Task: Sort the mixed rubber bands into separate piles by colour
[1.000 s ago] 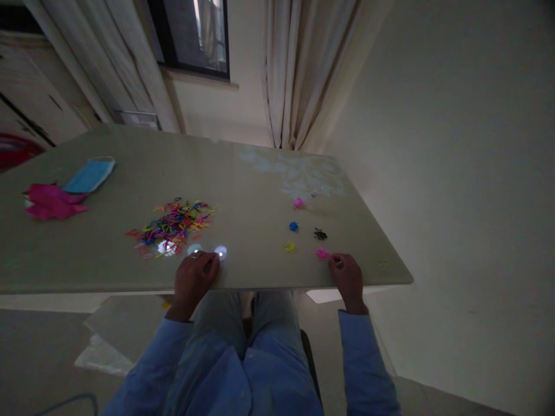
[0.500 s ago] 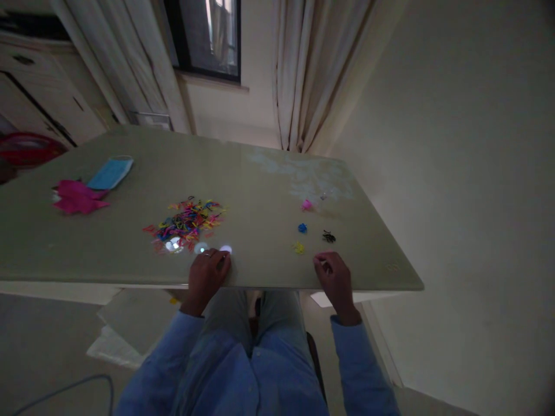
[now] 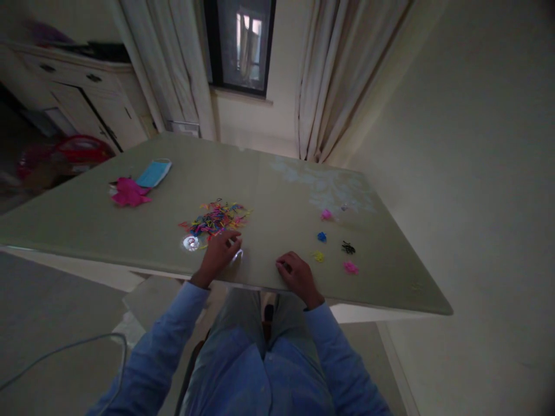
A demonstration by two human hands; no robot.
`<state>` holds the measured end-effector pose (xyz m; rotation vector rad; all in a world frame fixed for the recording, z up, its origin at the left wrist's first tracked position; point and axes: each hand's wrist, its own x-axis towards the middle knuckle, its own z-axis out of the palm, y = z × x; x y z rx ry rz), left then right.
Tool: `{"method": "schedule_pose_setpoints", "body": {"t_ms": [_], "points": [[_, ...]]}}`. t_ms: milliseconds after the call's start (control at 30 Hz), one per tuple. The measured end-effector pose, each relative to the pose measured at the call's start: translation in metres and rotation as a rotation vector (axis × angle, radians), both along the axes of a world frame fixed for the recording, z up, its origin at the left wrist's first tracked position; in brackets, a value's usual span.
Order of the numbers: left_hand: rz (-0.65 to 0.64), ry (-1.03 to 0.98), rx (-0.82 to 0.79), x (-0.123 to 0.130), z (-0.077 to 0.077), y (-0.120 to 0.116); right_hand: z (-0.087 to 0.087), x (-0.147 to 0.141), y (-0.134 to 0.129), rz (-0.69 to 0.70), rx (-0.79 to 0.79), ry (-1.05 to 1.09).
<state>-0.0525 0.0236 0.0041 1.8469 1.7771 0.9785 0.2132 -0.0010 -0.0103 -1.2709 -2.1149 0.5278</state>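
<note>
A loose pile of small multicoloured bands (image 3: 217, 218) lies on the glossy table (image 3: 260, 190), left of centre. Over the pile's near edge is my left hand (image 3: 223, 251), fingers apart and slightly curled, with nothing visible in it. My right hand (image 3: 295, 270) rests near the front edge, its fingers curled together; whatever they hold, if anything, is too small to see. To its right are small clusters: yellow (image 3: 318, 256), blue (image 3: 321, 237), black (image 3: 348, 248), pink (image 3: 351, 267) and, farther back, another pink one (image 3: 326, 214).
A blue face mask (image 3: 154, 173) and a crumpled bright pink item (image 3: 130, 192) lie at the table's left. A small clear item (image 3: 344, 207) sits at the back right. Beyond the table are curtains, a window and a cabinet (image 3: 95, 92).
The view has turned left. My left hand has moved up to the pile and opened. My right hand has shifted left, away from the clusters, uncovering the near pink one.
</note>
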Motion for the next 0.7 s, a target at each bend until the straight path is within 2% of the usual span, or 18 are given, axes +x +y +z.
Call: {"method": "schedule_pose_setpoints", "body": {"t_ms": [133, 300, 533, 700], "points": [[0.003, 0.213, -0.008, -0.016, 0.019, 0.032, 0.000, 0.003, -0.003, 0.021, 0.012, 0.025], [-0.094, 0.514, -0.114, -0.011, 0.034, 0.068, -0.001, 0.003, -0.003, 0.016, 0.020, 0.048], [-0.215, 0.586, -0.165, 0.000, 0.034, 0.091, -0.003, 0.003, -0.002, 0.016, 0.028, 0.070], [-0.226, 0.598, -0.173, 0.002, 0.029, 0.096, -0.002, 0.003, -0.003, 0.010, 0.023, 0.086]]}}
